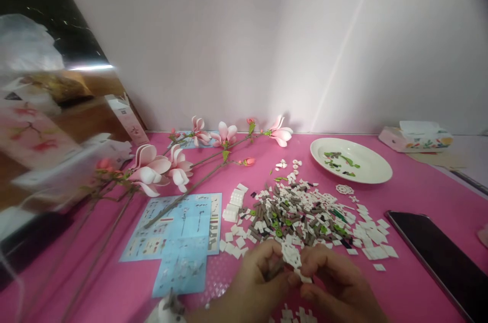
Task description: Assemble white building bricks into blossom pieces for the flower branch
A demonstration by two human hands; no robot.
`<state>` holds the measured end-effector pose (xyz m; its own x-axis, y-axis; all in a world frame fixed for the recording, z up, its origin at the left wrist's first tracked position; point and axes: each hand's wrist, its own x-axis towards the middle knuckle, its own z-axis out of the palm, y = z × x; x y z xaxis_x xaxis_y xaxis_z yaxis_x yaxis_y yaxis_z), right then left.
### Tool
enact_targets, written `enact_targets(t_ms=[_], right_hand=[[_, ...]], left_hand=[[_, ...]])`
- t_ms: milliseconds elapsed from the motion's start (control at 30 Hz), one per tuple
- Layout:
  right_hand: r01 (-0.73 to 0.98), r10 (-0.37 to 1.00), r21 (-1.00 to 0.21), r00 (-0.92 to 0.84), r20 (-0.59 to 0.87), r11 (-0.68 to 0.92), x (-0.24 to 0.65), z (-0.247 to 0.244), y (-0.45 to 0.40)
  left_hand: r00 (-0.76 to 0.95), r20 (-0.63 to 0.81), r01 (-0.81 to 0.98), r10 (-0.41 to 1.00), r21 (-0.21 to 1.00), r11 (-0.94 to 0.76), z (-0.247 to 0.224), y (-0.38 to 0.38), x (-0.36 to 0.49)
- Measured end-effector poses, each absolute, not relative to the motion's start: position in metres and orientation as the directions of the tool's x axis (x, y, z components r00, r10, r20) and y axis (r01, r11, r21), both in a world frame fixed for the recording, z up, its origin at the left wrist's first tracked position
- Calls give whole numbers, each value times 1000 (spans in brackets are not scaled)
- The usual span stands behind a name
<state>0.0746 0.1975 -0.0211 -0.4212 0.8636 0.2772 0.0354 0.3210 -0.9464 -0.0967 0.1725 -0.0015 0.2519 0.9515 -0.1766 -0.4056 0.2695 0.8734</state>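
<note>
- Gripping a white lattice piece point(291, 254) between them, the person's two bare hands work just on the near side of the pile of small parts point(301, 208).
- The left hand point(259, 274) has a narrow grip, thumb and index finger closed on the left edge of that piece; whatever else is tucked inside its curled fingers, I cannot tell.
- The right hand point(335, 280) meets it from the other side, fingertips pinched close at the piece's right edge, where a smaller white bit point(304, 276) shows; I cannot make out whether the two are joined.
- The pile itself mixes white, grey-brown and bright green parts on a pink tabletop point(400, 292).
- Right of the pile lie loose white tiles point(375, 236), and farther right a dark phone point(438, 257).
- Beyond the pile, to its right, sits a white plate point(371, 157) with green parts point(348, 162) in it.
- Left of the pile are white studded blocks point(236, 196), then blue printed sheets point(190, 218).
- Farther left and behind the pile, pink flowers point(150, 168) on long brown stems point(204, 180) spread out, one stem crossing the sheets.
</note>
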Motion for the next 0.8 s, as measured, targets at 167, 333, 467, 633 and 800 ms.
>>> enact_targets(t_ms=[167,333,467,633,800], right_hand=[[66,872,-949,-418,254,309,74,-20,198],[16,858,-956,-447,255,292,70,-10,197],[25,851,-967,-481,210,253,69,-7,195],[68,866,-965,-461,194,252,70,-8,194],[100,895,-970,-416,161,221,68,-1,193]], left_hand=[[249,-196,-425,949,858,289,4,172,-96],[243,-196,-453,950,843,290,12,172,-95],[219,-182,-468,959,843,267,9,172,-95],[195,-153,-453,969,862,227,-7,170,-97],[198,-145,-421,969,880,218,-14,169,-99]])
